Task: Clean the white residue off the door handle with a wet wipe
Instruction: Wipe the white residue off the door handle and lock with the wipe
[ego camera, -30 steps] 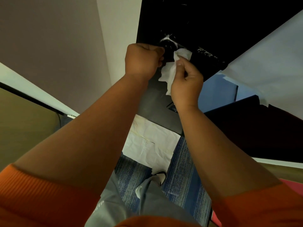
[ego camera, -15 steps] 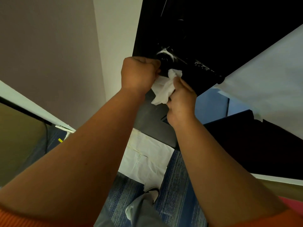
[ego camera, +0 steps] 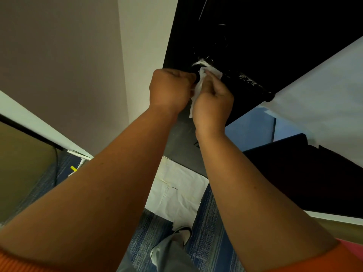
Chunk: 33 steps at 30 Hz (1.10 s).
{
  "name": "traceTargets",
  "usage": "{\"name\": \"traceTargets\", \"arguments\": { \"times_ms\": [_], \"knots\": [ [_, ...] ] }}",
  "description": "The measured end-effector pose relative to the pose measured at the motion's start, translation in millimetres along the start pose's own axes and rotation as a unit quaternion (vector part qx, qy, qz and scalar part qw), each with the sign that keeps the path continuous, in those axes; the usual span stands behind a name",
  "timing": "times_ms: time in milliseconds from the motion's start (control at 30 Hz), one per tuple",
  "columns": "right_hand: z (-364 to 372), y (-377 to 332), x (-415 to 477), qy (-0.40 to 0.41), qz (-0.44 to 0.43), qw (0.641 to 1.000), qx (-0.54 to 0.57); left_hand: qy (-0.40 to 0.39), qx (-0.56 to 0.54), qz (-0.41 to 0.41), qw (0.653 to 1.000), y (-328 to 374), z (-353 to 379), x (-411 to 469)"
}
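A black lever door handle (ego camera: 253, 86) sticks out from the black door (ego camera: 255, 32), ending in a rounded tip at the right. White residue (ego camera: 247, 80) speckles the middle of the lever, and a white smear rings its base (ego camera: 198, 63). My right hand (ego camera: 213, 104) pinches a crumpled white wet wipe (ego camera: 213, 72) and presses it against the base of the handle. My left hand (ego camera: 170, 88) is a closed fist right beside the wipe, at the door's edge. Whether it holds anything is hidden.
A white sheet (ego camera: 324, 91) covers the area right of the handle tip. White paper (ego camera: 176, 191) lies on the blue carpet (ego camera: 208, 242) below, near my shoe (ego camera: 182, 234). A pale wall (ego camera: 59, 55) stands at the left, and a dark panel (ego camera: 314, 173) lies low at the right.
My right hand has slid the wipe from the lever toward the handle's base, closing up against my left fist. My left hand has kept its place by the door edge.
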State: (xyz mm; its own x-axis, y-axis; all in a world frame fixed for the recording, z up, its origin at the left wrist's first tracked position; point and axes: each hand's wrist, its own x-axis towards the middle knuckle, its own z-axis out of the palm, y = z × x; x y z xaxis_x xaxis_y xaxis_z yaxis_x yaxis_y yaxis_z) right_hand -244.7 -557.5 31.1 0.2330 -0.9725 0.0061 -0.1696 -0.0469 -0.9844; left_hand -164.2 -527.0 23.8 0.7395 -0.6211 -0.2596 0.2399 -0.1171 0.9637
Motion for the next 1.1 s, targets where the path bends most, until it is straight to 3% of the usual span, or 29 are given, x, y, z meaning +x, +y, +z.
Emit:
{"name": "traceTargets", "arguments": {
  "times_ms": [133,300,500,567,767,867,1100],
  "knots": [
    [2,4,8,-0.036,-0.052,0.996,-0.065,0.006,0.008,0.0,1.0,-1,0,1],
    [-4,12,1,0.026,-0.053,0.996,-0.06,-0.013,0.002,-0.001,1.0,1,-1,-2],
    [-1,6,9,0.03,0.108,0.993,0.047,-0.006,0.009,0.0,1.0,1,0,2],
    [-2,5,8,0.026,0.115,0.991,0.063,-0.005,0.007,0.0,1.0,0,1,3],
    [2,5,2,0.049,-0.008,0.999,0.003,-0.006,-0.004,-0.001,1.0,-4,1,2],
    [0,6,7,0.019,-0.096,0.992,-0.078,-0.001,-0.009,0.007,1.0,-2,1,0],
    [-9,-10,26,-0.097,-0.194,0.904,-0.369,0.019,0.018,0.017,1.0,-9,1,5]
  ]
}}
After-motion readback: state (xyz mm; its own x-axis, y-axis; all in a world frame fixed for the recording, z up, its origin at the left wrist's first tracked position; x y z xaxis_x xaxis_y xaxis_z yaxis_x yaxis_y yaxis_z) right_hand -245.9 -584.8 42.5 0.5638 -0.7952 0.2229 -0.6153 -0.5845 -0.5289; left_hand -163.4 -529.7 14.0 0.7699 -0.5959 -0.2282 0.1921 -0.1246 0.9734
